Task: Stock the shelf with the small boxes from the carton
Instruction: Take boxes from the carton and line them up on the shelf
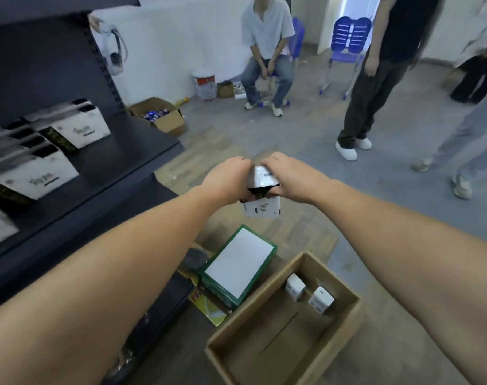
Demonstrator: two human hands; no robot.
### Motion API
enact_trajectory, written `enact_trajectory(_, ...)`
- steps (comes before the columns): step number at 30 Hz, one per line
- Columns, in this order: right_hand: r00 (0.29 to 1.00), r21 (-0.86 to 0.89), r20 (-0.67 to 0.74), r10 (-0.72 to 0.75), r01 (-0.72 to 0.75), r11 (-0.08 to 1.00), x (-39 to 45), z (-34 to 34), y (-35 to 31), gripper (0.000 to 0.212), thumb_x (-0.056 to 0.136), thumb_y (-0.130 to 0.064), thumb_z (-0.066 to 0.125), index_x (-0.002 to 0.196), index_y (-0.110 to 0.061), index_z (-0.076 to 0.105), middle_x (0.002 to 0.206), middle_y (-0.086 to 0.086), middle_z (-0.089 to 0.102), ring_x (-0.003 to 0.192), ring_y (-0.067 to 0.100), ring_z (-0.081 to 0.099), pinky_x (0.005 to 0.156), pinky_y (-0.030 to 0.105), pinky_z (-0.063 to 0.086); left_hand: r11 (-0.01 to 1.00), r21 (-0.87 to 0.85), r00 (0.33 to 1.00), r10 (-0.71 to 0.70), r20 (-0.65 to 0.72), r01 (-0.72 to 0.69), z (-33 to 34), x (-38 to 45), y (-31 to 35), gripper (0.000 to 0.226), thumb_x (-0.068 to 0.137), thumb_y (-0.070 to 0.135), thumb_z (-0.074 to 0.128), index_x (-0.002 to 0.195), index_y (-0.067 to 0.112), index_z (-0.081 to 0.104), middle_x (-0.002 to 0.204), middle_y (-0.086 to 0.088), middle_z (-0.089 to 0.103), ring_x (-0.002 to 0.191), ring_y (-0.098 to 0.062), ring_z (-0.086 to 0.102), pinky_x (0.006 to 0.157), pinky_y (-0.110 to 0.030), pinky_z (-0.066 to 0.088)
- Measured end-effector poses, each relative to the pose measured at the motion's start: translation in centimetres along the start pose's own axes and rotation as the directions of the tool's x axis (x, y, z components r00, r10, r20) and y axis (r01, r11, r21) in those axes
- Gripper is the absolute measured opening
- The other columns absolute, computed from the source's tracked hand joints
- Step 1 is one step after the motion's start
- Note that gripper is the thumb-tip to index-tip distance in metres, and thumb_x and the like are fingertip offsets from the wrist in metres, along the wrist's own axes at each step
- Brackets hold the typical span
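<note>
1. Head view, the hands: both arms reach out in front, above the floor. The left hand (227, 180) and the right hand (288, 176) grasp one small white box (262, 194) between them, fingers curled over its top edge from either side. The box hangs in the air, tilted, above and beyond the carton.
2. Head view, the carton: the open brown carton (345, 318) sits on the floor at lower right. Two more small boxes (309, 293) stand in its far corner, just beside each other.
3. Head view, the shelf: the dark shelf (120, 173) stands to the left, with white boxes in rows (59, 151) already on it, blurred.
4. Head view, the floor: a green-edged box with a white top (238, 263) lies just beside the carton. Farther off, another carton with cans (160, 115) sits by the wall.
5. Head view, others: a seated person (267, 54) is at the back, near a blue chair (347, 43); a standing person in dark clothes (375, 79) is to the right.
</note>
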State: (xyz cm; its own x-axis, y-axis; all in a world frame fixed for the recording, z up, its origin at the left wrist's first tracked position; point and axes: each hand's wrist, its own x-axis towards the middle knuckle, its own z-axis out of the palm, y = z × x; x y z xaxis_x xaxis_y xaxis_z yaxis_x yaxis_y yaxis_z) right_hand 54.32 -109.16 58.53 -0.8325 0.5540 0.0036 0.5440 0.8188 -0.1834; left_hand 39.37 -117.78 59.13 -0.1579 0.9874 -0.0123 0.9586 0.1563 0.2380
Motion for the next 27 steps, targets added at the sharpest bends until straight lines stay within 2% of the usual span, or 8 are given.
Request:
enact_trajectory(5,0.988,0.029,-0.022,-0.152,0.152,0.988,2.1,-2.0,-3.8,0.059,0.074,-0.034,0.081,0.121,-0.017,0.05,0.113,0.005,0.049,0.104,0.027,0.054,0.085,0.043,0.047,0.994,-0.021,0.992,-0.111,-0.055,0.11,-4.5,-3.8,-2.2,0.066,0.072,0.028,0.083,0.131,0.016,0.057,0.124,-0.006,0.06,0.113,-0.025,0.056,0.091,-0.037,0.048)
enact_trajectory(8,0.976,0.097,-0.065,-0.208,0.214,0.972,2.9,-2.8,-6.7,0.081,0.075,-0.036,0.082,0.141,-0.019,0.04,0.134,0.005,0.047,0.12,0.025,0.051,0.098,0.042,0.045,0.977,-0.102,0.974,-0.197,-0.109,0.186,-6.5,-7.0,-3.7,0.073,0.074,0.025,0.083,0.139,0.016,0.051,0.134,-0.004,0.057,0.122,-0.024,0.052,0.095,-0.034,0.043)
enact_trajectory(11,0.964,0.278,-0.136,-0.227,0.257,0.926,3.4,-3.3,-9.7,0.102,0.071,-0.032,0.086,0.152,-0.016,0.025,0.148,0.006,0.043,0.131,0.022,0.046,0.107,0.038,0.041,0.935,-0.246,0.936,-0.304,-0.179,0.257,-8.0,-10.7,-5.6,0.068,0.072,0.026,0.085,0.133,0.017,0.056,0.129,0.0,0.06,0.118,-0.019,0.053,0.09,-0.03,0.044)
enact_trajectory(16,0.936,0.341,-0.103,-0.337,0.351,0.872,4.4,-3.1,-14.5,0.08,0.071,-0.033,0.086,0.137,-0.021,0.042,0.133,-0.001,0.054,0.118,0.02,0.053,0.094,0.038,0.045,0.813,-0.493,0.838,-0.479,-0.261,0.312,-9.7,-17.4,-8.5,0.059,0.069,0.032,0.087,0.122,0.023,0.062,0.109,0.009,0.066,0.099,-0.011,0.061,0.09,-0.037,0.053)
enact_trajectory(20,0.866,0.295,-0.087,-0.493,0.495,0.817,4.9,-3.3,-19.3,0.068,0.074,-0.037,0.081,0.13,-0.032,0.043,0.119,-0.001,0.052,0.113,0.023,0.052,0.096,0.044,0.045,0.75,-0.552,0.781,-0.569,-0.258,0.364,-10.4,-22.3,-10.3,0.056,0.071,0.024,0.086,0.119,0.02,0.058,0.112,0.005,0.064,0.102,-0.013,0.062,0.091,-0.037,0.054)
enact_trajectory(23,0.833,0.144,-0.034,-0.552,0.55,0.822,5.0,-3.9,-23.1,0.071,0.081,-0.042,0.074,0.14,-0.037,0.035,0.12,0.002,0.046,0.114,0.027,0.043,0.098,0.051,0.042,0.739,-0.556,0.765,-0.589,-0.262,0.379,-11.2,-24.9,-11.3,0.073,0.07,0.015,0.086,0.13,0.017,0.045,0.125,0.004,0.053,0.11,-0.013,0.056,0.081,-0.023,0.052)
enact_trajectory(25,0.814,0.066,0.001,-0.581,0.58,0.812,5.0,-4.7,-25.6,0.076,0.084,-0.045,0.071,0.146,-0.042,0.028,0.129,0.001,0.047,0.121,0.027,0.04,0.101,0.053,0.039,0.794,-0.471,0.783,-0.551,-0.289,0.385,-12.0,-26.2,-11.8,0.089,0.067,0.014,0.088,0.14,0.018,0.037,0.13,0.004,0.046,0.115,-0.011,0.047,0.088,-0.021,0.044)
enact_trajectory(27,0.799,0.043,0.013,-0.601,0.6,0.799,5.1,-5.0,-28.0,0.076,0.082,-0.046,0.072,0.146,-0.041,0.03,0.134,-0.002,0.049,0.126,0.026,0.04,0.101,0.05,0.035,0.843,-0.328,0.807,-0.518,-0.282,0.427,-12.7,-27.8,-12.8,0.085,0.064,0.018,0.089,0.136,0.018,0.044,0.124,0.006,0.05,0.113,-0.011,0.047,0.092,-0.025,0.041)
